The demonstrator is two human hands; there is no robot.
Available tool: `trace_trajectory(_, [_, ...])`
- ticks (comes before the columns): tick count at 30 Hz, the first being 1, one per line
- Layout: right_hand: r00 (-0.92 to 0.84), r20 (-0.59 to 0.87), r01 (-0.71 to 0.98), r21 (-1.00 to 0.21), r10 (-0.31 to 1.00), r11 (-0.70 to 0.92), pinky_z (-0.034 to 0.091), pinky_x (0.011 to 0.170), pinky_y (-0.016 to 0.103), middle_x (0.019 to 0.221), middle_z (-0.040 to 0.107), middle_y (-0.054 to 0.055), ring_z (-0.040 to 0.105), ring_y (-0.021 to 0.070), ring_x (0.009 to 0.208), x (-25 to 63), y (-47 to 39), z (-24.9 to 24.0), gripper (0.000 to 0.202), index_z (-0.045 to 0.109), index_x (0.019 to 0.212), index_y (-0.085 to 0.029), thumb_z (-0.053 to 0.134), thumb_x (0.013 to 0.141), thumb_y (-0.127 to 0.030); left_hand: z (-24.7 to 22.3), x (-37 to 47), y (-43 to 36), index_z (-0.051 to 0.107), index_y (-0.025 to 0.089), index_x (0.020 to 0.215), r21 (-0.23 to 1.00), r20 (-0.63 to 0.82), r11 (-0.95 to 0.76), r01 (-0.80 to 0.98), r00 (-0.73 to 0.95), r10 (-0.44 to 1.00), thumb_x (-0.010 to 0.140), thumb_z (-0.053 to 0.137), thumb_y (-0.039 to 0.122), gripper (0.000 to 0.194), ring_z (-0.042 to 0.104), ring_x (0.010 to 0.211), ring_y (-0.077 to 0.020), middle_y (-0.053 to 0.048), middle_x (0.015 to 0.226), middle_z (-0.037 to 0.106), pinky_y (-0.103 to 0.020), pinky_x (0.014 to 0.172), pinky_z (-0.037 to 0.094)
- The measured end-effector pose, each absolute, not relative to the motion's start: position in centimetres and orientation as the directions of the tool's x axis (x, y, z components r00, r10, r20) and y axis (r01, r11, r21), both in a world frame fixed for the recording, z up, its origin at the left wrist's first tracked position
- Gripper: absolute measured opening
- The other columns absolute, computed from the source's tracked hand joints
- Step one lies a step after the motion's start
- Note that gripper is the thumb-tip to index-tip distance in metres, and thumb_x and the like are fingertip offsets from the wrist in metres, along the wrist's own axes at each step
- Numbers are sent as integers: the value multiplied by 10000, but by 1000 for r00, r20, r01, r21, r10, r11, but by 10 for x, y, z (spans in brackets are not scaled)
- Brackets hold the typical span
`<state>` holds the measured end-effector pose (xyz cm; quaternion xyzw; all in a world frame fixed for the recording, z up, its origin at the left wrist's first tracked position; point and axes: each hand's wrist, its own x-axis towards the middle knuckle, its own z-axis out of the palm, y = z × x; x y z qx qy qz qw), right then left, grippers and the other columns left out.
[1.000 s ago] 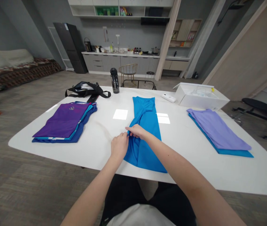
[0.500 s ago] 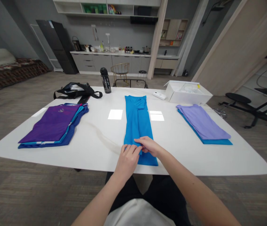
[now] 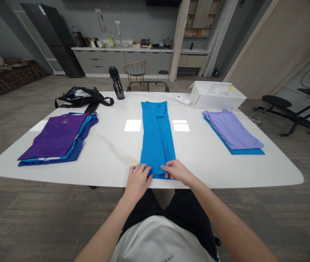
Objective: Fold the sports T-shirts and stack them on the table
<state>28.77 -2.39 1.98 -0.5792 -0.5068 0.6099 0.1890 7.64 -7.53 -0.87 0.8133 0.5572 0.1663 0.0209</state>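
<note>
A blue garment [image 3: 155, 138] lies in a long narrow fold down the middle of the white table [image 3: 111, 160], its near end by the front edge. My left hand [image 3: 138, 179] is at the near left corner, fingers bent and closed on the cloth. At the near right part, my right hand [image 3: 177, 171] pinches the edge of the top layer between thumb and fingers. A lower blue layer shows beneath that edge, between the two hands. A small folded-over piece lies at the garment's far end.
On the left lies a purple garment [image 3: 58, 134] on blue ones; on the right, a lilac garment [image 3: 233, 129] on a blue one. Toward the back are a black bag [image 3: 82, 97], a dark bottle [image 3: 116, 83], a white device [image 3: 182, 100] and a white box [image 3: 216, 96].
The hands have moved apart, the left one leftward and the right one slightly right. The top layer now spreads wider over the near end. The camera view has tilted down.
</note>
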Motion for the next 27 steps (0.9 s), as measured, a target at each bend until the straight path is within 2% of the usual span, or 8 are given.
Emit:
trace_trajectory(3, [-235,-442,349,-869,866,-349,319,451,223,566,650,13,418,74,415,287,-30,26,409,511,605,-199,612,905,-458,-7,77,-80,651,253,1184,192,254,-362,912,310,916,992,534,300,230,615,1028,-253,-96,1157,676,-448,957,413])
trace_trajectory(9, [-190,-387,263,-905,902,-333,284,441,246,503,549,-13,375,86,410,291,-30,47,463,529,582,-210,591,895,-546,-10,70,-82,641,240,1206,177,277,-291,940,236,931,976,489,178,283,624,1000,-268,-99,1097,694,-433,879,458])
trace_trajectory(13, [-144,-323,422,-875,935,-237,332,490,263,486,521,-13,423,111,443,303,-31,52,465,544,558,-213,568,906,-520,-7,63,-88,644,240,1160,286,393,-334,898,208,896,998,433,157,278,631,1017,-242,-88,1088,687,-389,904,486])
trace_trajectory(16, [-122,-280,595,-788,952,-156,344,532,273,527,566,1,500,142,502,309,-36,43,443,527,555,-220,573,908,-485,-3,61,-95,642,236,1124,273,386,-338,901,219,896,997,430,147,262,632,993,-236,-81,1075,689,-390,905,481])
trace_trajectory(21, [-100,-245,853,-520,964,-43,293,551,301,594,614,46,566,193,582,304,-50,20,423,518,555,-232,591,928,-420,-5,60,-101,639,232,1042,167,223,-323,931,284,933,975,446,120,233,637,927,-236,-55,973,690,-415,874,451])
trace_trajectory(23, [-87,-231,899,-437,969,-23,283,560,310,652,656,73,611,219,635,300,-55,15,392,563,595,-234,595,940,-418,-5,59,-103,635,231,1054,161,225,-344,925,305,926,982,445,122,231,637,938,-231,-55,988,691,-414,883,439])
trace_trajectory(27, [-97,-183,924,-382,978,20,285,572,314,699,689,90,653,241,687,297,-61,13,384,622,678,-241,546,985,-457,-1,56,-106,629,233,1078,167,274,-357,919,305,912,997,447,133,223,629,939,-222,-57,1019,698,-415,903,417])
